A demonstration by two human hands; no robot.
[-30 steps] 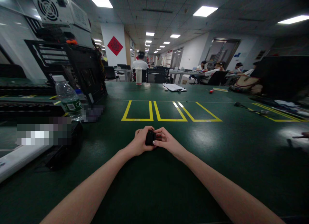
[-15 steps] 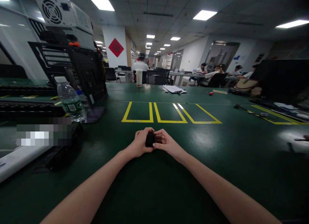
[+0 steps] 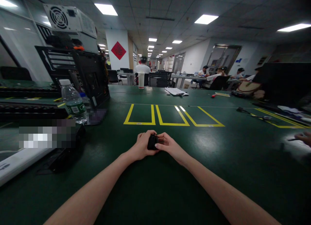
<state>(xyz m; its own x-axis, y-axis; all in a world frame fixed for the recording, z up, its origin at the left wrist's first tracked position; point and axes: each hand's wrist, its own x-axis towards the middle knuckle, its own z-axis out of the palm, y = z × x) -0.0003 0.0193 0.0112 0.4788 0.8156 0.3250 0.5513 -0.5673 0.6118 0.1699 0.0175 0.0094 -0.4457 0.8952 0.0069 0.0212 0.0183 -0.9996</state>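
Observation:
A small black blocky object (image 3: pixel 152 142), whose kind I cannot make out, is between my two hands over the green tabletop (image 3: pixel 155 192). My left hand (image 3: pixel 143 145) wraps round its left side, thumb below and fingers over the top. From the right, my right hand (image 3: pixel 167 143) pinches it with thumb and bent fingers. Much of the object is hidden by the fingers. Just beyond the hands, yellow tape (image 3: pixel 139 123) marks several-sided outlines on the table.
At left are a water bottle (image 3: pixel 74 103), an open black computer case (image 3: pixel 91 79) topped by a power supply (image 3: pixel 70 19), and a white bar-shaped thing (image 3: pixel 21 162). A cup (image 3: pixel 141 81) and clipboard (image 3: pixel 176 91) stand farther back. Another person's hand (image 3: pixel 305 138) shows at the right edge.
The whole view has shifted slightly down and to the right. Both hands keep nearly the same grip on the black object. More of the other person's hand shows at the right edge.

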